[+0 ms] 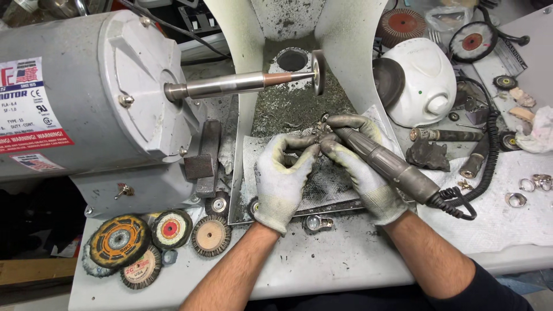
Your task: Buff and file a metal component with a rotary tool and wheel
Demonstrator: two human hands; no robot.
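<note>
My left hand [282, 178], in a dirty white glove, pinches a small metal piece [320, 128] between thumb and fingertips in front of the polishing hood. My right hand [363, 167], also gloved, grips a grey rotary handpiece [391, 164] like a pen. Its tip meets the small piece right at my left fingertips. A coiled black cord [455, 201] runs off the handpiece's rear end to the right. The small piece is mostly hidden by my fingers.
A large grey motor [86, 98] with a tapered spindle and small wheel [317, 72] stands at left. Several buffing wheels [144, 236] lie at front left. A white control unit [423, 80], spare handpieces [446, 135] and silver rings [533, 184] on a cloth sit at right.
</note>
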